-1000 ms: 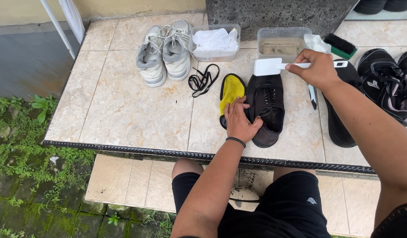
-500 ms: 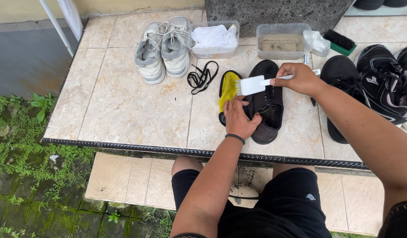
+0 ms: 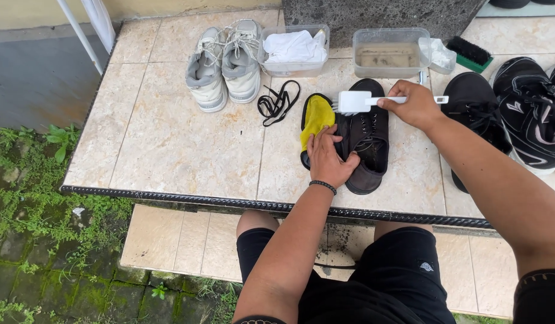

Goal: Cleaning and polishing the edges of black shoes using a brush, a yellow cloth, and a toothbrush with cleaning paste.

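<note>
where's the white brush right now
In the head view the white brush is in the right hand, right of centre, bristles over the toe of the black shoe, just below the clear tub of murky water.

Brush (image 3: 353,101) above shoe (image 3: 365,139); insole (image 3: 316,120) left of shoe; laces (image 3: 278,102) further left; sneakers (image 3: 224,63) beyond.

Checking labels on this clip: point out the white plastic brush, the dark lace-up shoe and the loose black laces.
white plastic brush (image 3: 351,101), head view, brush head
dark lace-up shoe (image 3: 370,141), head view, opening
loose black laces (image 3: 277,102), head view, coil middle
</note>
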